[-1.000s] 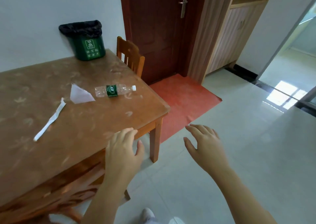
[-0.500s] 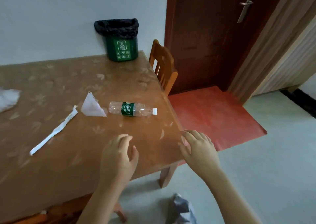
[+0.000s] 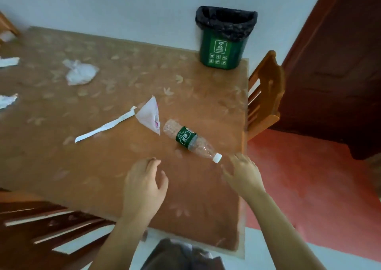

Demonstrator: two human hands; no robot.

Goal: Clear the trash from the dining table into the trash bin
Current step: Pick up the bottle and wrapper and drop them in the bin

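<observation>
Left hand [image 3: 144,184], right hand [image 3: 244,174]: bare, no rings, no watch. Forearms bare, no sleeves showing. Dark grey garment [image 3: 181,255] at 6 o'clock.

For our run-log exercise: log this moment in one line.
left hand open, empty | right hand open, beside bottle cap | trash bin on table | nothing binned visibly

Both hands now reach over the table [image 3: 103,166] instead of hanging off its near edge. The right hand [image 3: 243,176] comes close to the cap of the bottle [image 3: 185,138], fingers spread; the left hand [image 3: 144,185] is nearer too. A crumpled bag [image 3: 79,74] and 2 paper scraps [image 3: 8,100] enter view at left.
</observation>
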